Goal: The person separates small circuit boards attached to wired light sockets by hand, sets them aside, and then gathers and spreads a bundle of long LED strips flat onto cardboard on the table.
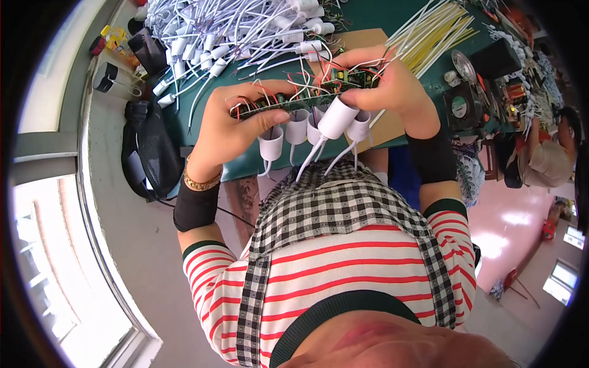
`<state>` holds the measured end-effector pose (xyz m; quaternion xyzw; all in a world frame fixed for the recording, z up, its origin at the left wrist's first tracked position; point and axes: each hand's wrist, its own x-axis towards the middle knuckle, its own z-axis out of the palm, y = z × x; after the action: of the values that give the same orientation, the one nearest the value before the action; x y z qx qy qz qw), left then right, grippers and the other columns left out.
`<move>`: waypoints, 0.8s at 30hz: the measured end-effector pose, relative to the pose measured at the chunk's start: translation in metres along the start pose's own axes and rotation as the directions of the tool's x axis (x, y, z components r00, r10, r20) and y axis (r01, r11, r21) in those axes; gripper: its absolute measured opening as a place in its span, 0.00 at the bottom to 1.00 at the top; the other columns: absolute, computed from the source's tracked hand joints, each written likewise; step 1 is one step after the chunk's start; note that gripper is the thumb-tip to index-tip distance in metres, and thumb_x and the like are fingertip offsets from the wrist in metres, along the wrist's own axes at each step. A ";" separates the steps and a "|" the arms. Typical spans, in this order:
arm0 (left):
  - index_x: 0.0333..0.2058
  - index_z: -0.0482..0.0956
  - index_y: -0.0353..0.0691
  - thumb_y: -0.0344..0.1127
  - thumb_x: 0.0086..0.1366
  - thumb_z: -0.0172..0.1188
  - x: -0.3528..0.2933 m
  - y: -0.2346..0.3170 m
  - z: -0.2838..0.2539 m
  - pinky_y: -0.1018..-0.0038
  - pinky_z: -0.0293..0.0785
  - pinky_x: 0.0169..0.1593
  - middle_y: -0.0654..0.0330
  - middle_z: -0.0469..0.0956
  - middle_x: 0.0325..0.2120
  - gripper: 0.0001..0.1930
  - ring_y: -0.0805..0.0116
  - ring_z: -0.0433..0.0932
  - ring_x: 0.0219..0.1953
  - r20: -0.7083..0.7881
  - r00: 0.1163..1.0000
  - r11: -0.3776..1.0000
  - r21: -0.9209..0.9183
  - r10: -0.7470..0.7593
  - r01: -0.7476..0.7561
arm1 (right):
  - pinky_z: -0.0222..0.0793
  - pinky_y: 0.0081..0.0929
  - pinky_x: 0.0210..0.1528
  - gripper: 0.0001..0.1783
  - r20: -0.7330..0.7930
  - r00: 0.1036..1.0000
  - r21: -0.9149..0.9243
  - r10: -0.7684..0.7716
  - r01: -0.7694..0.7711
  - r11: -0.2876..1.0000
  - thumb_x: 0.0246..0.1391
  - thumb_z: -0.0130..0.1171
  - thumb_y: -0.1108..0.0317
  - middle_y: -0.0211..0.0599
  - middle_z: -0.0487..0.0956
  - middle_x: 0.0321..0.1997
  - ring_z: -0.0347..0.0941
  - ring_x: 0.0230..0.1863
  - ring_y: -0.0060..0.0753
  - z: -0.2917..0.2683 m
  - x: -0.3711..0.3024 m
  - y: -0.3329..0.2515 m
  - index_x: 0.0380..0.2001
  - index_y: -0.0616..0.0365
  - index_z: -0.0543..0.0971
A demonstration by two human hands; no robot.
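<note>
Gripping a wired circuit-board strip (310, 100) above the green bench (241, 162).
Left hand (228, 126) clamped on one end, right hand (396, 91) on the other; white cylinders (297, 127) hang below, trailing white cables (310, 158).

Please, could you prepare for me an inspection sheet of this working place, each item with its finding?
Surface: green table, with brown cardboard lying on it.
Job's things: circuit board strip, with white tubes just below it.
Clutter: heap of white corded pieces beyond the strip; yellow and white strands to the right; black bag at left.
Hands: left hand grips the strip's left end; right hand holds its right part, thumb at one tube's rim.
Cables: white cables hang from the tubes.
Surroundings: window left, another person far right.
</note>
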<state>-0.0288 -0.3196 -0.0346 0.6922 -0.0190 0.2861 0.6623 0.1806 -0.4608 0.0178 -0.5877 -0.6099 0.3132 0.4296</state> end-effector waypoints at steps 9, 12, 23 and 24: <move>0.36 0.80 0.35 0.17 0.46 0.62 0.005 0.035 0.013 0.83 0.71 0.29 0.58 0.80 0.31 0.15 0.75 0.77 0.27 -0.131 0.896 0.719 0.649 0.425 -0.247 | 0.70 0.20 0.43 0.17 -0.032 0.996 0.554 -0.084 0.088 0.828 0.51 0.61 0.72 0.37 0.77 0.43 0.73 0.40 0.24 0.016 0.011 -0.003 0.45 0.66 0.75; 0.34 0.80 0.33 0.18 0.48 0.63 0.005 0.035 0.014 0.85 0.68 0.28 0.60 0.80 0.30 0.12 0.80 0.74 0.24 -0.193 0.936 0.819 0.556 0.294 -0.143 | 0.69 0.29 0.50 0.18 -0.093 0.996 0.502 0.006 0.042 0.864 0.50 0.59 0.70 0.42 0.77 0.44 0.73 0.46 0.30 0.014 0.010 0.003 0.44 0.67 0.74; 0.38 0.78 0.27 0.20 0.51 0.63 0.002 0.025 0.005 0.83 0.72 0.31 0.58 0.79 0.29 0.13 0.77 0.77 0.26 -0.157 0.970 0.982 -0.052 -0.187 0.181 | 0.68 0.15 0.31 0.18 -0.197 0.980 0.135 -0.042 0.069 0.988 0.39 0.67 0.73 0.29 0.77 0.30 0.70 0.31 0.15 0.021 -0.002 0.002 0.37 0.66 0.78; 0.37 0.78 0.27 0.19 0.51 0.63 0.002 0.022 0.008 0.83 0.72 0.31 0.58 0.79 0.29 0.12 0.77 0.76 0.26 -0.178 0.967 0.983 -0.054 -0.182 0.175 | 0.68 0.15 0.31 0.18 -0.216 0.976 0.128 -0.038 0.067 0.990 0.39 0.67 0.73 0.29 0.77 0.30 0.70 0.31 0.15 0.020 -0.004 0.000 0.37 0.66 0.78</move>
<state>-0.0329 -0.3292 -0.0138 0.6493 0.0983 0.2870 0.6974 0.1622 -0.4621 0.0082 -0.5713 -0.5532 0.2770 0.5393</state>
